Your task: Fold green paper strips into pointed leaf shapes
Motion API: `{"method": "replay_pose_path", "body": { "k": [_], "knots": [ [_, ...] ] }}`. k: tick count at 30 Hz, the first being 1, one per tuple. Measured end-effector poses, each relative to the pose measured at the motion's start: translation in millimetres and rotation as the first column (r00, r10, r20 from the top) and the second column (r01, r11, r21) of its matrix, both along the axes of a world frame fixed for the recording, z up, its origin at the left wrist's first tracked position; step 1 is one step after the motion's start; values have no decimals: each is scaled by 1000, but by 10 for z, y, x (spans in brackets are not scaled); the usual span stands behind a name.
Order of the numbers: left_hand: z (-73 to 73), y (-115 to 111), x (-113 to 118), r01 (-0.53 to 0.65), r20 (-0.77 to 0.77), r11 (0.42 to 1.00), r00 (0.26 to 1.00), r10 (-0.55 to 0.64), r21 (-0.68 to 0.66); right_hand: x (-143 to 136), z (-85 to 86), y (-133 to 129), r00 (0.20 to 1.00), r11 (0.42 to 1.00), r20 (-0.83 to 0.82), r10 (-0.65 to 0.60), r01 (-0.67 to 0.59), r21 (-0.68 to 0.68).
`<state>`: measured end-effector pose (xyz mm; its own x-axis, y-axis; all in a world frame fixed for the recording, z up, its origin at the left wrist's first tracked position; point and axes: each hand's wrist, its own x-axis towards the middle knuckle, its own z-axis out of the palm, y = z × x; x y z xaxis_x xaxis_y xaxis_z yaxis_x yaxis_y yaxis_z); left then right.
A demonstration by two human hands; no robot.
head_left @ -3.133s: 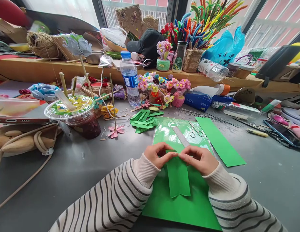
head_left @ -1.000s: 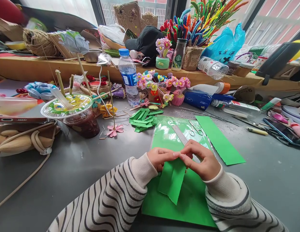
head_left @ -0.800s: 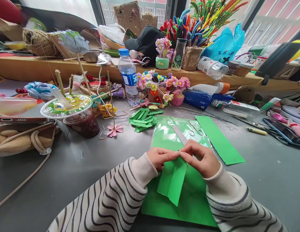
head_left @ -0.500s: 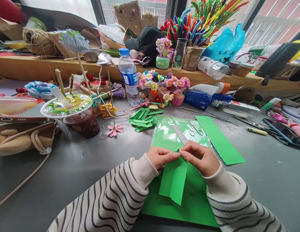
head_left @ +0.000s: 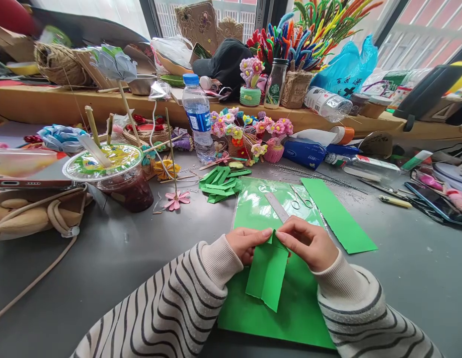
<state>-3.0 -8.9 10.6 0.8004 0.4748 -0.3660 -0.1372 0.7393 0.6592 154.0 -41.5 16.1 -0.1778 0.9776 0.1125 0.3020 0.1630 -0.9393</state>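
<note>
A strip of green paper (head_left: 267,273) with a lengthwise crease hangs between my hands, its top end partly folded over. My left hand (head_left: 248,242) pinches the upper left edge, thumb on top. From the other side my right hand (head_left: 307,242) pinches the top right corner between thumb and fingers. Beneath them lies a pack of green paper (head_left: 290,328) in a clear sleeve. On that pack rest a steel ruler (head_left: 276,207) and small scissors (head_left: 301,200), just beyond my fingers.
Folded green paper pieces (head_left: 221,185) are heaped behind the pack. To the right lies a wide green strip (head_left: 339,216). A lidded drink cup (head_left: 122,184), a water bottle (head_left: 197,119), a pink paper flower (head_left: 176,200) and yarn flowers (head_left: 238,132) stand farther back, before a cluttered ledge.
My left thumb has shifted slightly up and left along the top fold. The folded top end now shows more, and the strip's lower end has risen a little.
</note>
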Motion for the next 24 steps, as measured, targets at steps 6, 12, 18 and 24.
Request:
{"method": "replay_pose_path", "body": {
  "k": [6,12,18,24],
  "knots": [
    [-58,21,-2,-62,-171,998,983,62,6,9,2,4,1000,1000,18,5,-5,2],
    [-72,18,7,-85,-212,995,973,95,54,10,1,11,1000,1000,22,-6,6,-24],
    [-51,-22,29,-149,-237,977,954,183,154,10,-10,5,999,999,45,-22,23,-25],
    [-24,-39,41,-170,-224,965,951,214,200,8,-15,14,998,999,48,-33,34,-19]
  ]
}}
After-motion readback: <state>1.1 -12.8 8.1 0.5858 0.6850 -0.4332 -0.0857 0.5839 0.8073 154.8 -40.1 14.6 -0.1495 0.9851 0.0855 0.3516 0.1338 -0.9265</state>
